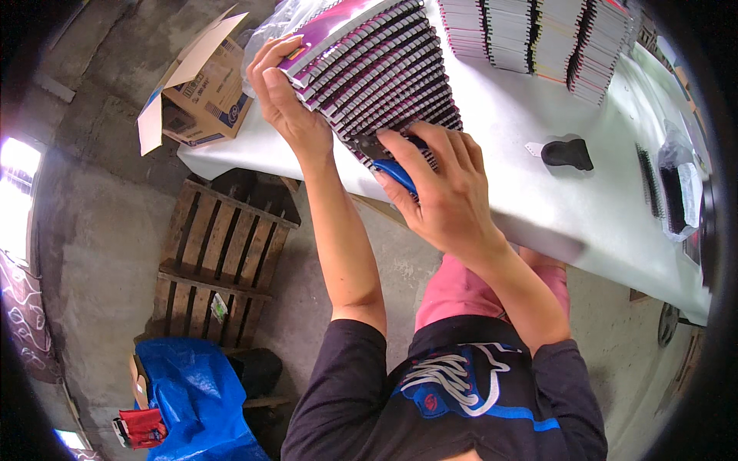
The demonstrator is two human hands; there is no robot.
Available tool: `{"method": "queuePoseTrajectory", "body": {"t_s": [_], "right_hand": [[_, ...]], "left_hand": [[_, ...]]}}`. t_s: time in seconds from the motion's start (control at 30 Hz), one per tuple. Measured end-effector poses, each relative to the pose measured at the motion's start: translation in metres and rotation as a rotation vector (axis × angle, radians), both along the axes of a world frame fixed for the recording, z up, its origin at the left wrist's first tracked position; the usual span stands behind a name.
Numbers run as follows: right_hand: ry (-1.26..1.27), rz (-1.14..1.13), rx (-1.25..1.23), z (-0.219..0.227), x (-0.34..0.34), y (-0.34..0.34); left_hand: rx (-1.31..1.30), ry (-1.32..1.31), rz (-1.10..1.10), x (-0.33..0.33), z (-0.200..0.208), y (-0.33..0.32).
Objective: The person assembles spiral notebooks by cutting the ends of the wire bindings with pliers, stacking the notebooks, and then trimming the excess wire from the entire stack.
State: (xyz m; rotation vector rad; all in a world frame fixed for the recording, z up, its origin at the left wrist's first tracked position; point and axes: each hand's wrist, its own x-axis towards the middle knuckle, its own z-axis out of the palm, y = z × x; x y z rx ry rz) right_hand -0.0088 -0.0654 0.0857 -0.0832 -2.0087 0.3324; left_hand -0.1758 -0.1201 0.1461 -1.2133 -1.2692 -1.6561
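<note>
A fanned stack of spiral-bound notebooks [384, 69] with purple covers stands at the table's near edge, its coil spines facing me. My left hand [292, 115] is closed on the stack's left edge, with the thumb on the near side and the fingers over the cover. Closed around a blue-handled hand tool [395, 175], which looks like pliers, is my right hand [450, 184]. The tool's dark head touches the near ends of the coils at the stack's lower edge. My fingers hide its jaws and most of its second handle.
More spiral-bound notebooks [511, 34] stand in rows at the far side of the white-covered table [523, 169]. To the right lie a black pouch-like piece [567, 154], loose black coils [649, 182] and a plastic bag [679, 188]. An open cardboard box [201, 96], wooden pallet [219, 261] and blue tarp [196, 399] are left.
</note>
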Motion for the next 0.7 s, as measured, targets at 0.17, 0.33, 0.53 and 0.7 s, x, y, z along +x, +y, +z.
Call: {"method": "queuePoseTrajectory", "body": {"t_s": [0.17,0.33,0.53,0.7], "right_hand": [[-0.079,0.151,-0.146,0.001,-0.002,-0.002],[-0.492,0.955,-1.350,0.022,0.009,0.006],[-0.033,0.206,-0.320,-0.001,0.005,-0.005],[-0.033,0.056,-0.113,-0.003,0.001,-0.003]], "left_hand": [[0.013,-0.029,-0.041,-0.002,0.000,0.001],[0.022,-0.022,-0.051,-0.004,-0.004,0.001],[0.012,-0.053,-0.054,-0.007,-0.002,0.000],[0.018,-0.062,-0.082,-0.011,-0.003,0.001]]}}
